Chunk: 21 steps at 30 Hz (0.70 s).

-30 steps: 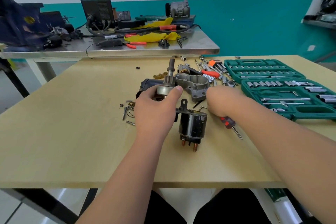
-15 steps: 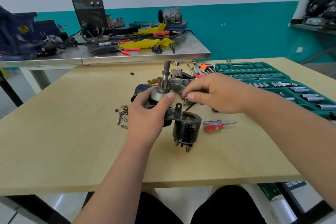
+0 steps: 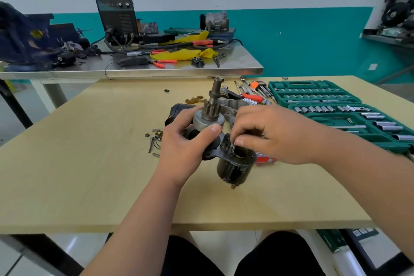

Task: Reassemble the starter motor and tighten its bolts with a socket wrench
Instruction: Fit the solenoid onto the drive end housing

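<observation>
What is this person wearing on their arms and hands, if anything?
Nothing: the left hand and right hand are bare, with no gloves, rings or watch in view. Both forearms are uncovered up to the frame edge, so no sleeves show.

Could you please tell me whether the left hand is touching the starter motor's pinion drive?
Touching. The head view shows the left hand curled round the pinion drive, with its thumb pressed on the drive's silver rim.
</observation>
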Tool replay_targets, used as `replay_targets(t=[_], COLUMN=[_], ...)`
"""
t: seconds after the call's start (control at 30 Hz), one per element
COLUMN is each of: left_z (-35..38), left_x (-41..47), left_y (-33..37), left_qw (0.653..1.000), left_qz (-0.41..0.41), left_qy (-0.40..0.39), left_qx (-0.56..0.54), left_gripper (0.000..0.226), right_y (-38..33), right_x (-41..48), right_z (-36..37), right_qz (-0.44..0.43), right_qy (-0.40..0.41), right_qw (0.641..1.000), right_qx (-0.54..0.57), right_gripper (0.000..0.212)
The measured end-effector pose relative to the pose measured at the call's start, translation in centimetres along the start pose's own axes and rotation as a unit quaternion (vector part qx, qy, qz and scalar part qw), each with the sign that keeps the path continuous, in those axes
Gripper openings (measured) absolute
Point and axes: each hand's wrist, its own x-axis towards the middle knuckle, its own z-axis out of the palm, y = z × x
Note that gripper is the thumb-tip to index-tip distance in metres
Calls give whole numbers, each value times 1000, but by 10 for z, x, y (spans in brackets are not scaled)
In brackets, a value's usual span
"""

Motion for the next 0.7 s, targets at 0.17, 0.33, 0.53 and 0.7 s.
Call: replay_targets(t=[0.17, 0.33, 0.53, 0.7], left_z=[0, -1, 0, 0], left_x=[2, 2, 3, 0], left_y=[-2, -2, 0, 1], left_qw=[1000, 1000, 1000, 1000], left_qz=[3, 0, -5, -1], left_qy=[-8, -15, -18, -6], left_qx=[-5, -5, -7, -3], left_gripper=[40, 42, 43, 48], right_y=[0, -2, -12, -18], right_x=[-1, -1, 0, 10], right_z=[0, -5, -9, -15], right_qz=[-33, -81, -149, -139], right_qy=[13, 6, 0, -66], right_qw=[998, 991, 965, 960], right_qx=[-45, -111, -217, -236], right_gripper=[11, 15, 18, 28])
